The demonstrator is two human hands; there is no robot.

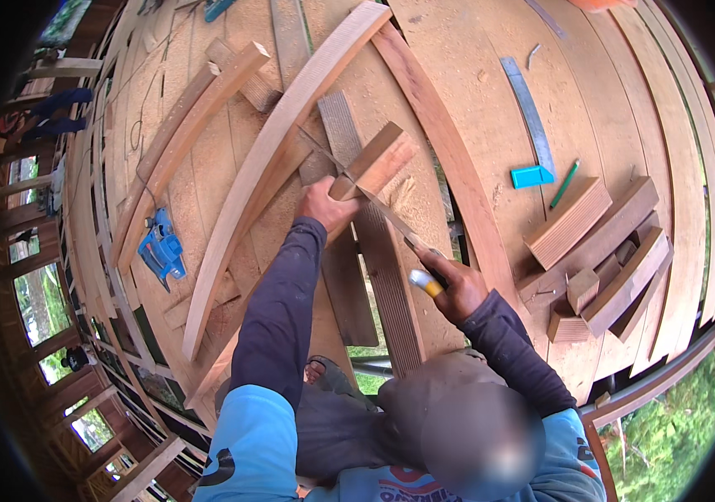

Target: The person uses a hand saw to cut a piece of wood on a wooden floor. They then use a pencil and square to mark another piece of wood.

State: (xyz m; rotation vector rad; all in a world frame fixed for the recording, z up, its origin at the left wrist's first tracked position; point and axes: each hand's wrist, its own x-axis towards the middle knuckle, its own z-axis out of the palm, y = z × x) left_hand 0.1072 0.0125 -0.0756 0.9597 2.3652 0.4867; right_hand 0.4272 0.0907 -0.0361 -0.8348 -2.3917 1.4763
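Handsaw [392, 219], laid across timber block [386, 159]; block over grooved board [389, 289], nearer board's far end. Right hand [461, 289]: wrapped round handsaw. Left hand [329, 205]: gripping block beside cut. Risks: skipping teeth could gash left hand; block, hand-steadied, may twist under uneven strokes.

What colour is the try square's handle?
The handle is turquoise; see the head view.

the blue shirt [248, 427] bears chest lettering [412, 485] and a sleeve numeral [584, 449].
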